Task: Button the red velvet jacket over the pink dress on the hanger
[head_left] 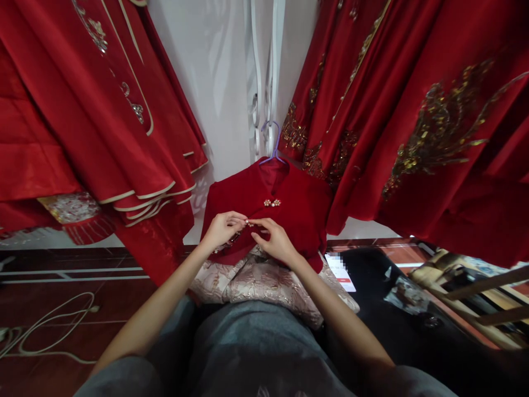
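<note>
Working at the front of a red garment [303, 187], I have my two hands close together, their fingertips meeting at a small clasp [248, 223] a little below the middle of the chest. My left hand [226, 227] pinches the clasp between thumb and forefinger; my right hand [273, 238] reaches in from the other side, its forefinger laid against the same spot while its thumb hangs lower, apart from that finger. Most of the clasp is hidden by my fingers, so I cannot tell whether it is fastened. Just above it, a gold flower-shaped clasp [272, 203] with pearl-like beads lies across the front. The garment is on a purple hanger [274, 157], and its lower part rests over a pale patterned fabric [264, 286] across my lap. Long red dresses hang on both sides, the left dress [111, 116] edged in cream and the right dress [407, 88] worked with gold. Near my right forearm, a lit phone screen [342, 275] lies on a dark surface [366, 317]; a white cable [61, 317] loops over the floor [111, 306] at my left.
</note>
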Available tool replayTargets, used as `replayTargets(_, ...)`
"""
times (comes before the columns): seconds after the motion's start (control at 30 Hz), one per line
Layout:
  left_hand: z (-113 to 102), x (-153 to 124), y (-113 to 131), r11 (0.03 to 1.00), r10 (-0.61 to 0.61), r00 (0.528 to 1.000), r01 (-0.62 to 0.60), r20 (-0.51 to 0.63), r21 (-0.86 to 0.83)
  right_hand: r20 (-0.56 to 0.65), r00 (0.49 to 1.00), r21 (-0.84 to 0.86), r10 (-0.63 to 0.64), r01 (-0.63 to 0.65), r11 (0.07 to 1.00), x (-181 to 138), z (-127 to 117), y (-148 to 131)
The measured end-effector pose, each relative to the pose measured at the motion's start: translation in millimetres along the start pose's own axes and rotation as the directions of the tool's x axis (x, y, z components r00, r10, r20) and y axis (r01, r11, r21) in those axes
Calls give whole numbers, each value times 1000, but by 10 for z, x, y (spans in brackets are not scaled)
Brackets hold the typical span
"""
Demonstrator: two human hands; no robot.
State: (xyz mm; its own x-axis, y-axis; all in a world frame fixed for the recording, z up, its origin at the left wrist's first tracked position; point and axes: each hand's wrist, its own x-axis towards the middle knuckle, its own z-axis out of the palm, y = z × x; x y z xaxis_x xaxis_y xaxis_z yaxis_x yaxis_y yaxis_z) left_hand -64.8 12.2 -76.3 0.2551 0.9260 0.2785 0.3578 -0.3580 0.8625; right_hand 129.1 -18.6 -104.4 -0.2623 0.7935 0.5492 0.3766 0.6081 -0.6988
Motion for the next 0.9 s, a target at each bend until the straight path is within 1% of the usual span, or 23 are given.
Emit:
replayTargets(0.07,-120,0,8,997,-56,991,49,124,64,42,996,17,76,-76,997,42,-175,32)
replayTargets(0.1,-188,-10,9,989,-103,977,81,189,125,43,991,-3,126,-126,992,55,-273,48)
replayTargets(0.13,-256,-26,8,974,-158,956,109,248,201,52,983,-40,177,-175,984,60,-370,62)
replayTargets(0.17,-320,-45,6,950,-218,929,131,300,284,90,970,-88,225,-218,972,56,-457,75)
replayTargets(0.2,-374,-67,2,920,-280,897,148,341,364,156,949,-144,275,-254,957,44,-528,85)
replayTargets(0.23,-415,-89,0,889,-337,863,161,376,428,237,915,-201,326,-282,938,26,-577,93)
replayTargets(0.27,-441,-107,1,869,-384,826,172,413,465,318,871,-255,374,-302,919,4,-600,101)
replayTargets(0.33,-450,-130,15,871,-427,757,196,495,451,437,779,-342,450,-319,884,-39,-566,119)
replayTargets(0.37,-438,-135,28,887,-419,741,211,524,411,467,747,-370,473,-321,872,-54,-515,132)
replayTargets(0.4,-418,-135,44,904,-400,741,223,539,364,479,731,-386,486,-322,865,-65,-448,149)
replayTargets(0.43,-395,-133,60,919,-377,751,230,541,322,478,725,-393,495,-328,859,-69,-373,171)
replayTargets(0.5,-351,-127,89,931,-350,773,226,529,285,456,728,-385,512,-358,851,-66,-228,226)
replayTargets(0.53,-333,-124,99,932,-347,772,221,533,287,445,726,-368,523,-384,847,-61,-170,258)
replayTargets(0.6,-308,-121,109,932,-350,748,219,564,288,452,708,-313,543,-444,840,-52,-101,320)
replayTargets(0.67,-294,-118,104,935,-352,714,231,605,270,489,683,-226,543,-501,835,-47,-100,367)
replayTargets(0.73,-282,-114,85,937,-348,694,246,631,247,532,669,-131,518,-540,831,-41,-151,382)
replayTargets(0.8,-265,-109,57,935,-354,687,255,635,245,579,664,-42,473,-555,831,-32,-227,356)
replayTargets(0.9,-224,-100,19,930,-367,692,263,622,256,659,661,90,358,-543,835,-13,-309,258)
